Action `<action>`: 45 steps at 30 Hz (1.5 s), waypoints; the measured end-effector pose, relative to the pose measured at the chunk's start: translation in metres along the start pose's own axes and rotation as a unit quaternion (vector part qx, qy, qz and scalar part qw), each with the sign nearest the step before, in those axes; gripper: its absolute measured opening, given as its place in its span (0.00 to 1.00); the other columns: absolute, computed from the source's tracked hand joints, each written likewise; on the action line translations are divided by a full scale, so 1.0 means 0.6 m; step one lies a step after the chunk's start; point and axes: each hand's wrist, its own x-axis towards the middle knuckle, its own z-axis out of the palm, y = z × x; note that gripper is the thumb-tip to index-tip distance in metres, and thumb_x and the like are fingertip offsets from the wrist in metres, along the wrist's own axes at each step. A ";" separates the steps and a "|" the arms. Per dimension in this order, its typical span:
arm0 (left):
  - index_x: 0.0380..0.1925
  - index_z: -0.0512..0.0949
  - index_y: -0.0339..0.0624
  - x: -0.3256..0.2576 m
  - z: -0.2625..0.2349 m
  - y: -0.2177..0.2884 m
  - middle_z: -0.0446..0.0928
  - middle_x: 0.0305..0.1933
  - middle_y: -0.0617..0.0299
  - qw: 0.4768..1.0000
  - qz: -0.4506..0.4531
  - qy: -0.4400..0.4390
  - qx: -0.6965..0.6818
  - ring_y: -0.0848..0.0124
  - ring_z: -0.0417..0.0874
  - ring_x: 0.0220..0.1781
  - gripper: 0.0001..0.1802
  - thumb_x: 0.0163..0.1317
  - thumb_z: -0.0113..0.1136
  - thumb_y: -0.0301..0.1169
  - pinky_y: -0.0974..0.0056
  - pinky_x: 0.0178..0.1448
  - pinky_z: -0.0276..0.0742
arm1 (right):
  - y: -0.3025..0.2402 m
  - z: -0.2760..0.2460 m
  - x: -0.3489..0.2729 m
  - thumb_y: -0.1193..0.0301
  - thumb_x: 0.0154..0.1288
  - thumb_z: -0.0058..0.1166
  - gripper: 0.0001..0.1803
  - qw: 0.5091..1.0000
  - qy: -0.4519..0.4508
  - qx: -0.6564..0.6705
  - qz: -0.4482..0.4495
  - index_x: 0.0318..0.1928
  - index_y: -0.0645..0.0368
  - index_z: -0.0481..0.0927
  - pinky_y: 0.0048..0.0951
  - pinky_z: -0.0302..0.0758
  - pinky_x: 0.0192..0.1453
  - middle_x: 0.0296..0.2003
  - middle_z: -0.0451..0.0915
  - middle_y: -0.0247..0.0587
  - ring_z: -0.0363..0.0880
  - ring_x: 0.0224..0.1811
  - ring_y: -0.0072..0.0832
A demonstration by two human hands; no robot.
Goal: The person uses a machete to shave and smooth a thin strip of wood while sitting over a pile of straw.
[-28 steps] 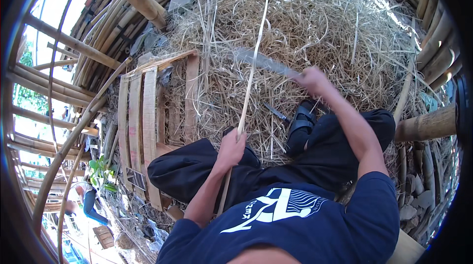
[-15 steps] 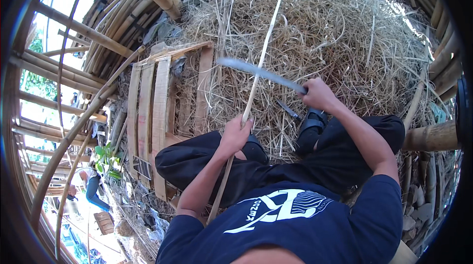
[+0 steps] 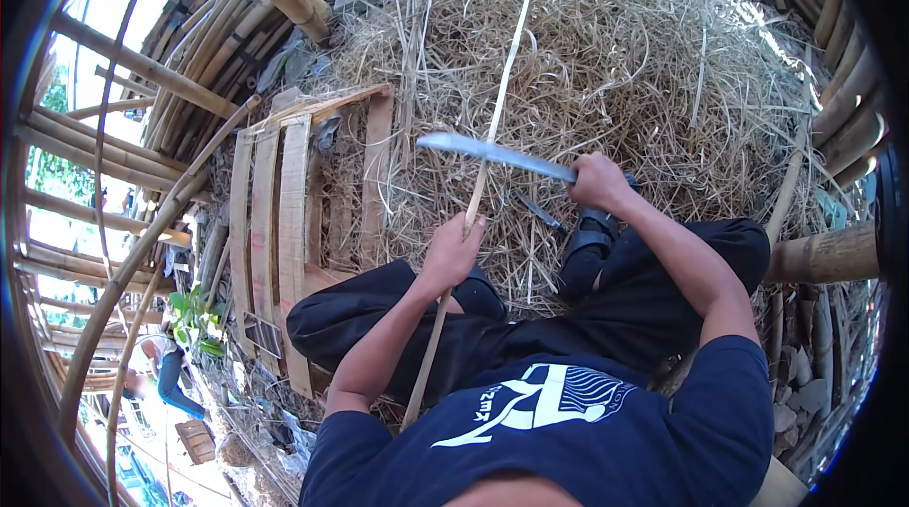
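A long, thin bamboo strip point(image 3: 505, 81) runs from beside my torso out over the straw, away from me. My left hand point(image 3: 453, 249) is closed around it, above my left knee. In my right hand point(image 3: 601, 182) is the handle of a machete point(image 3: 511, 155), gripped in a fist. Its long grey blade points left and lies across the strip, a little beyond my left hand. Whether the edge bites into the strip cannot be made out. A small knife-like tool point(image 3: 542, 212) lies on the straw near my right foot.
Dry shavings and straw point(image 3: 606, 62) cover the ground ahead. A wooden pallet point(image 3: 292, 223) lies to my left, with stacked bamboo poles point(image 3: 213, 24) behind it. A thick bamboo pole point(image 3: 824, 258) juts in at the right. Another person point(image 3: 166, 370) is beyond the bamboo rails at far left.
The machete has come down along the strip toward my left hand, its blade now flatter across. My left hand keeps its hold. The whole view has shifted slightly.
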 end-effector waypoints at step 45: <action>0.33 0.70 0.29 -0.035 0.013 -0.012 0.74 0.20 0.38 0.999 0.030 0.019 0.030 0.42 0.79 0.26 0.16 0.69 0.48 0.36 0.46 0.31 0.72 | 0.079 -0.045 0.050 0.70 0.48 0.55 0.14 0.987 0.061 0.018 0.148 0.31 0.69 0.83 0.43 0.80 0.46 0.30 0.82 0.62 0.84 0.36 0.50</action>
